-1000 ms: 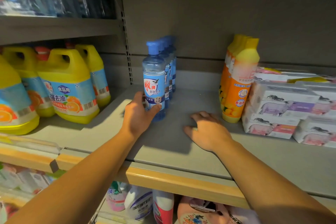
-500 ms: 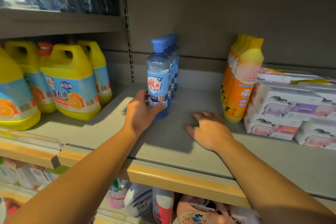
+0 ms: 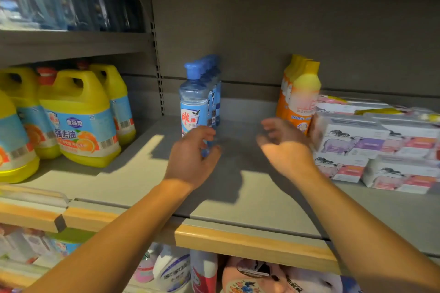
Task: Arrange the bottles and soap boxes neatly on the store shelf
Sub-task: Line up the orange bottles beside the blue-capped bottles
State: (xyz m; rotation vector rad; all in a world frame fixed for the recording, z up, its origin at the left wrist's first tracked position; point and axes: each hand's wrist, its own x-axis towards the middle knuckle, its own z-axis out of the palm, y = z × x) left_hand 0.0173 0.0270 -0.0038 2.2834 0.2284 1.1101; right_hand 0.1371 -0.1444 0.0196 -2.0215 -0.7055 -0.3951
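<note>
A row of clear blue bottles stands front to back on the grey shelf point(image 3: 240, 200), and the front blue bottle point(image 3: 194, 102) has a blue cap and a red-and-white label. My left hand point(image 3: 191, 158) curls round its base, fingers on the label side and thumb to the right. My right hand point(image 3: 284, 147) hovers blurred above the shelf with loosely curled fingers and holds nothing. It is just left of the orange-and-yellow bottles point(image 3: 303, 95) and the stacked white soap boxes point(image 3: 352, 141).
Big yellow detergent jugs point(image 3: 81, 123) fill the left bay. Wrapped blue packs point(image 3: 62, 5) lie on the shelf above. More bottles and pouches point(image 3: 172, 271) stand on the shelf below. A wooden-coloured price rail point(image 3: 250, 244) runs along the front edge.
My right hand has lifted off the shelf and moved right towards the orange bottles and soap boxes. My left hand stays at the front blue bottle's base. The view has tilted down slightly.
</note>
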